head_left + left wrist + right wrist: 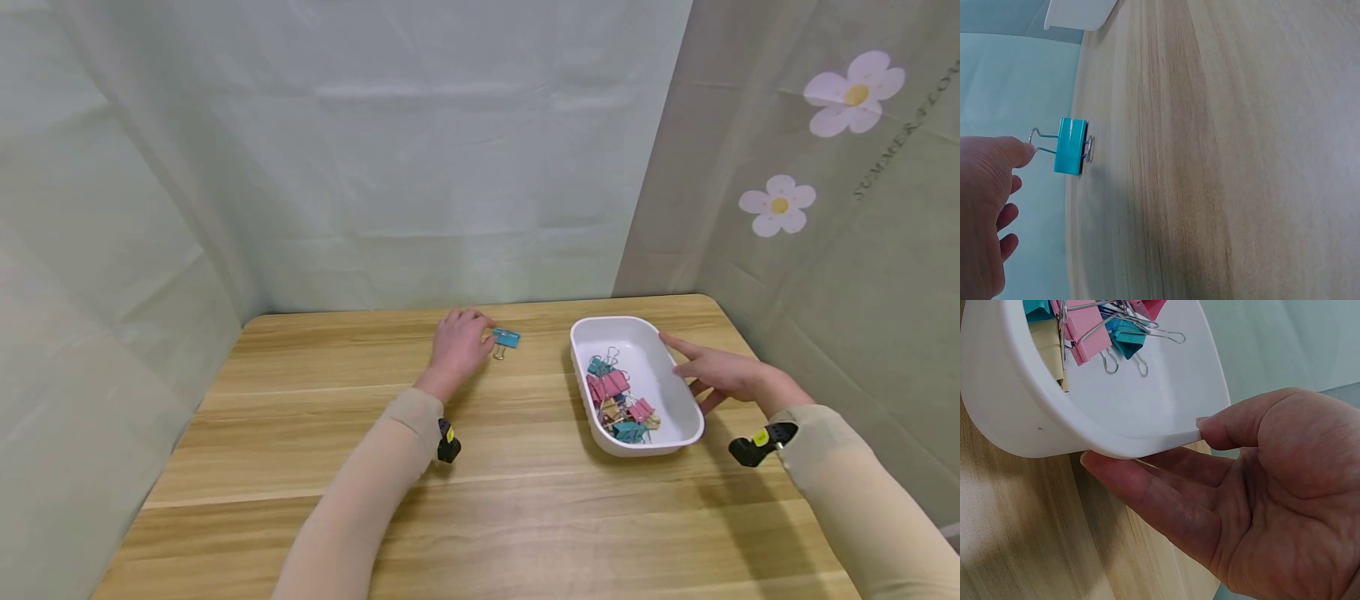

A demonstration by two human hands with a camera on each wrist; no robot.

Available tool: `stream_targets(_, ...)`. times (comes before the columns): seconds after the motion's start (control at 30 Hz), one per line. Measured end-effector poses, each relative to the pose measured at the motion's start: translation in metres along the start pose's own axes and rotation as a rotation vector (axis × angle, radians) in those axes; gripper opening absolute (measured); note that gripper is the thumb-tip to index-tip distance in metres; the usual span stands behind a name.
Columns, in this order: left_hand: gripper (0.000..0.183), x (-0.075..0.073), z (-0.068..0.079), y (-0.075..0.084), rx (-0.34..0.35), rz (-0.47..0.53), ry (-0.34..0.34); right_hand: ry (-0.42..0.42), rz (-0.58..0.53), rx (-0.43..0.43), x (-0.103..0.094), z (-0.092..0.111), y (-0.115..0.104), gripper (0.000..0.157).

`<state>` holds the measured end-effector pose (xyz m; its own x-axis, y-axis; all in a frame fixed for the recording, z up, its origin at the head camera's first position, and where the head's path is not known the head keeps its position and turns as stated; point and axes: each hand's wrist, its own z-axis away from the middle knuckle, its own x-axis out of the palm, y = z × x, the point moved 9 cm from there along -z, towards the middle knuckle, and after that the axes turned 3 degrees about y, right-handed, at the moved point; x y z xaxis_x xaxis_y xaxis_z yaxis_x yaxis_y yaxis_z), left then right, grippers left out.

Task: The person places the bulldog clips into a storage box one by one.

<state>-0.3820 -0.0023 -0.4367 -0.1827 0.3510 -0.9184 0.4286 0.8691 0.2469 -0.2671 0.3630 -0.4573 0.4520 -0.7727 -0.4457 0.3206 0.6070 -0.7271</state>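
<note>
Near the back edge of the table, my left hand (459,343) pinches a blue binder clip (507,337) by one wire handle. In the left wrist view the clip's turquoise body (1071,145) hangs off the thumb and fingertip, its other handle facing the wood. On the right, my right hand (723,373) grips the rim of a white plastic tray (660,379), thumb over the edge and fingers beneath the lip. Inside that tray a heap of pink, teal and yellow binder clips (617,383) lies along the left side and front.
The wooden table (517,508) runs back to a pale curtain (442,167). At the right another curtain with white flowers (780,205) stands close behind the right arm. Each wrist carries a small black camera (448,442).
</note>
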Motion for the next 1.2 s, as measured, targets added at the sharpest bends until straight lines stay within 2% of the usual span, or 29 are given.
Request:
stream_targets(0.2,0.027,0.0016,-0.001,0.0019,0.019,0.0,0.01,-0.001,-0.003,0.001,0.0005,-0.0002,-0.0011,0.077)
stream_targets(1.2,0.013,0.0078,-0.0011,0.0076,0.022,-0.033,0.011,0.018,0.007,0.002,0.0013,0.0006,-0.0029,0.079)
